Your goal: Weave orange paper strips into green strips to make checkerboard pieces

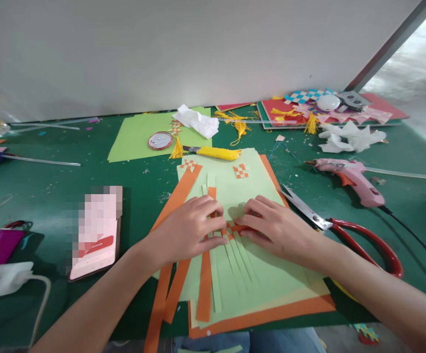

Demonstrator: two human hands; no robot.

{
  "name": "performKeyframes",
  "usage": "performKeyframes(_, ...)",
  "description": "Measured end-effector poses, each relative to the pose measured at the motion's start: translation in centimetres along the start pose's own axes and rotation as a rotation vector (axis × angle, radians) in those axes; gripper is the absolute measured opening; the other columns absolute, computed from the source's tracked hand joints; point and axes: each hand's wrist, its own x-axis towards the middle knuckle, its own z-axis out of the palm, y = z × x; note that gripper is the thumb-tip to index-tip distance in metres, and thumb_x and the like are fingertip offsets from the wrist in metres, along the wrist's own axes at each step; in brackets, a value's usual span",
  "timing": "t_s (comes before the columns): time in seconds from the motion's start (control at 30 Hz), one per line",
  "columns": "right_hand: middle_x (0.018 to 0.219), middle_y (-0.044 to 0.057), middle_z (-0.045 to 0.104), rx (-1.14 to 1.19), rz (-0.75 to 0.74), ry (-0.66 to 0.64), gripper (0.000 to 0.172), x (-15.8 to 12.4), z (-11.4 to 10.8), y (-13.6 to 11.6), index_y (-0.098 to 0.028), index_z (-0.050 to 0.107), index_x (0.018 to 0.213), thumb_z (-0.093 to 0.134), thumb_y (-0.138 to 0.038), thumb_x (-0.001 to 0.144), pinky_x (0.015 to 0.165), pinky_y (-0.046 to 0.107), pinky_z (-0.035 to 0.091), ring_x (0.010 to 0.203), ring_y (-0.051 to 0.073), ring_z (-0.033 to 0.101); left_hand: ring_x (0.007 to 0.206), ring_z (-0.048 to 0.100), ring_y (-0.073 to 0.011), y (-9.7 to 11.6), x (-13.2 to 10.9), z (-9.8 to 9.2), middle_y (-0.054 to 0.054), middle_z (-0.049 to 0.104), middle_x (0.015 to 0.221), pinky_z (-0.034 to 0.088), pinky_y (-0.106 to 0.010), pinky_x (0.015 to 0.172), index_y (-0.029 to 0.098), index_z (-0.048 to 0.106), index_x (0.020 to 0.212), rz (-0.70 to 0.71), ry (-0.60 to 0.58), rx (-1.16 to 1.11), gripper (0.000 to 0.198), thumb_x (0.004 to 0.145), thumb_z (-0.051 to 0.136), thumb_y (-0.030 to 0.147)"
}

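My left hand (188, 228) and my right hand (275, 226) rest side by side on a light green paper sheet (267, 279) cut into long strips. Between their fingertips lies a small woven patch (231, 229) of orange and green strips. Both hands pinch the strips at that patch, fingers curled and pressed down. Loose orange paper strips (204, 287) run from under my left hand toward me. An orange sheet (271, 316) lies beneath the green one. Two small finished woven squares (241, 170) sit on the far part of the green paper.
Red-handled scissors (345, 233) lie right of my right hand, a pink glue gun (352, 179) beyond them. A yellow utility knife (216, 153), a round tin (160, 140), tassels and crumpled tissue lie behind. A phone (95, 235) and white charger (3, 278) sit left on the green mat (51, 191).
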Motion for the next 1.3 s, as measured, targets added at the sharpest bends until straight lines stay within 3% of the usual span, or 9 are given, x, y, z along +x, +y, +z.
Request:
performKeyframes(0.13, 0.093, 0.008, 0.059, 0.021, -0.003, 0.023, 0.023, -0.2, -0.2, 0.3, -0.019, 0.065, 0.107, 0.047, -0.028, 0.096, 0.074, 0.036, 0.049, 0.087, 0.021, 0.054, 0.099, 0.052, -0.0225, -0.1, -0.2, -0.1, -0.009, 0.059, 0.102, 0.041, -0.037, 0.090, 0.017, 0.062, 0.098, -0.019, 0.048, -0.007, 0.023, 0.096, 0.047, 0.034)
performKeyframes(0.33, 0.092, 0.008, 0.062, 0.033, 0.085, 0.036, 0.016, -0.3, -0.5, 0.2, -0.017, 0.063, 0.103, 0.057, -0.024, 0.090, 0.074, 0.036, 0.049, 0.086, 0.022, 0.058, 0.100, 0.051, -0.0246, 0.7, 0.1, 0.6, -0.009, 0.060, 0.102, 0.040, -0.041, 0.091, 0.017, 0.061, 0.109, -0.109, 0.064, 0.013, 0.045, 0.090, 0.050, 0.056)
performKeyframes(0.47, 0.083, 0.004, 0.061, 0.115, 0.142, 0.001, 0.002, -0.2, -0.5, -0.2, -0.017, 0.059, 0.088, 0.059, -0.019, 0.087, 0.071, 0.035, 0.047, 0.080, 0.020, 0.057, 0.105, 0.049, -0.0251, 1.7, 0.3, 0.6, -0.007, 0.060, 0.105, 0.039, -0.041, 0.092, 0.020, 0.057, 0.119, -0.179, 0.026, -0.060, 0.043, 0.090, 0.053, 0.051)
performKeyframes(0.63, 0.092, 0.007, 0.059, 0.161, 0.147, 0.036, 0.010, -0.4, -0.4, -0.3, -0.017, 0.058, 0.093, 0.062, -0.015, 0.083, 0.076, 0.038, 0.047, 0.089, 0.023, 0.054, 0.111, 0.047, -0.0243, 2.3, 0.5, 0.5, -0.004, 0.059, 0.114, 0.037, -0.042, 0.099, 0.025, 0.050, 0.127, -0.235, -0.010, -0.185, 0.041, 0.090, 0.058, 0.043)
performKeyframes(0.73, 0.097, 0.008, 0.058, 0.172, 0.138, 0.062, 0.018, -0.3, -0.3, -0.5, -0.017, 0.059, 0.099, 0.064, -0.016, 0.082, 0.081, 0.041, 0.048, 0.094, 0.024, 0.052, 0.111, 0.047, -0.0241, 2.3, 0.5, 0.5, -0.004, 0.059, 0.114, 0.036, -0.042, 0.100, 0.026, 0.050, 0.124, -0.229, -0.007, -0.211, 0.037, 0.091, 0.057, 0.041)
performKeyframes(0.9, 0.088, 0.007, 0.058, 0.207, 0.149, 0.073, 0.007, 0.2, -0.1, -0.8, -0.018, 0.061, 0.085, 0.061, -0.011, 0.084, 0.074, 0.037, 0.047, 0.089, 0.023, 0.051, 0.105, 0.049, -0.0250, 2.2, 0.6, 0.7, -0.006, 0.058, 0.105, 0.040, -0.042, 0.093, 0.021, 0.054, 0.106, -0.274, 0.028, -0.185, 0.035, 0.089, 0.055, 0.052)
performKeyframes(1.3, 0.083, 0.004, 0.057, 0.302, 0.138, 0.155, 0.011, 0.2, 0.2, -0.6, -0.017, 0.056, 0.077, 0.062, -0.009, 0.083, 0.071, 0.032, 0.042, 0.085, 0.020, 0.048, 0.105, 0.047, -0.0244, 2.3, 0.7, 1.2, -0.006, 0.058, 0.104, 0.042, -0.040, 0.090, 0.019, 0.057, 0.098, -0.331, 0.113, -0.254, 0.034, 0.087, 0.058, 0.051)
